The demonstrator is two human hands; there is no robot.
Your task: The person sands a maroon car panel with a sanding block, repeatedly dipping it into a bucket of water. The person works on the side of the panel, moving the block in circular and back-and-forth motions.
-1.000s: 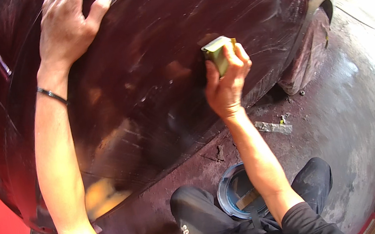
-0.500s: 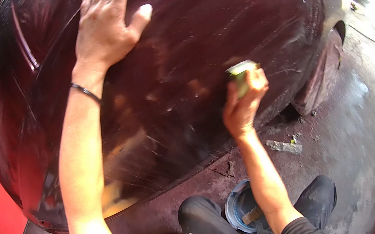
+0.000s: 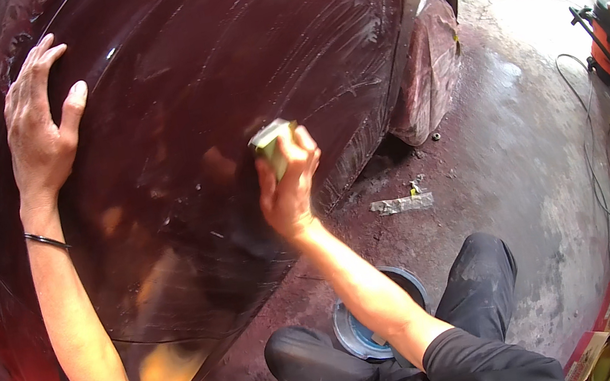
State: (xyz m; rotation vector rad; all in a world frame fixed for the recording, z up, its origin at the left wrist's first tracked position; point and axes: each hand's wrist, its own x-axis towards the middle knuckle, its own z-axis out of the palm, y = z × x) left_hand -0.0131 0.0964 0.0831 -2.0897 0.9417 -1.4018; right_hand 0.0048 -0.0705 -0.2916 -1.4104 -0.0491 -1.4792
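Workshop floor (image 3: 525,154); left hand (image 3: 41,130) spread flat on maroon car panel (image 3: 219,59), right hand (image 3: 290,185) gripping sanding block (image 3: 271,141); tilting it risks gouging paint.

I see a small greenish sanding block (image 3: 273,146) pressed flat against the dark maroon car panel (image 3: 220,67), tilted slightly; the panel (glossy, curved) is streaked with pale, dull scuff marks across its middle.

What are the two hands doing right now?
Left hand: open, fingers spread flat on the dark red car panel.
Right hand: closed around a sanding block, pressed to the panel.
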